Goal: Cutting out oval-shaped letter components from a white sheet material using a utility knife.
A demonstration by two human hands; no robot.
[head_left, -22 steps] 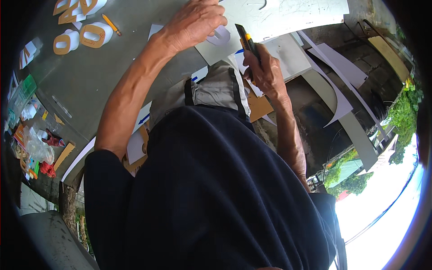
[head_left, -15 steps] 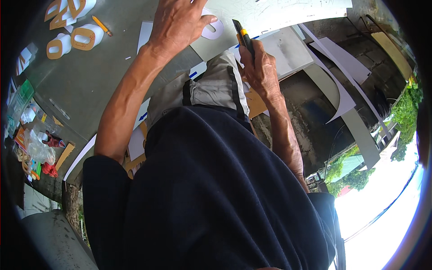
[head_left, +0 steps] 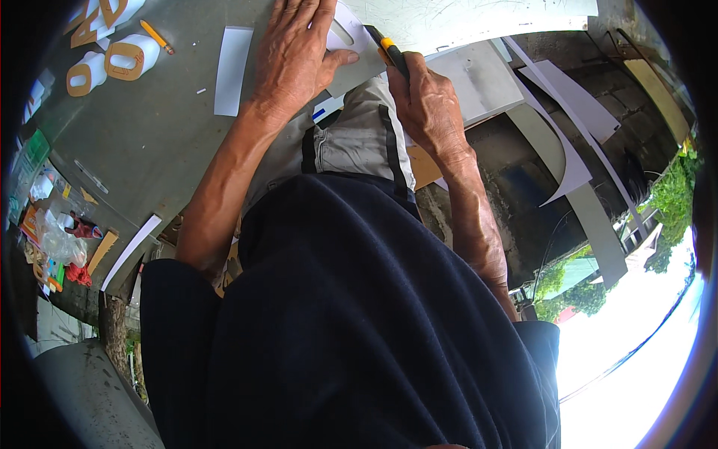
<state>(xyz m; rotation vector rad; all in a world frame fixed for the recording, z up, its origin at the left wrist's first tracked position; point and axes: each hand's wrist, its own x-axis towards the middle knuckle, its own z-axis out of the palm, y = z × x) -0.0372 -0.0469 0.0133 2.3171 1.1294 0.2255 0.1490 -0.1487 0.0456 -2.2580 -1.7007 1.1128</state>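
My left hand (head_left: 298, 56) lies flat with its fingers stretched out over a white cut-out piece (head_left: 359, 36) that has a rounded end and a long slot. The thumb sits apart from the fingers, and part of the piece is hidden under the hand. In my right hand (head_left: 432, 108) is a black and yellow utility knife (head_left: 390, 49), its dark blade pointing up and left. The blade tip is at the piece's right edge; whether it touches cannot be made out.
Block letters (head_left: 133, 58) with white sides and brown faces stand at the upper left, near an orange pencil (head_left: 157, 37). A white strip (head_left: 233, 71) lies left of my forearm. Plastic bags and scraps (head_left: 63, 239) crowd the far left; cut sheets (head_left: 572, 105) lie at right.
The knife in my right hand has come left to the white piece's edge. My left hand has slid a little toward me. More of the white strip shows beside it.
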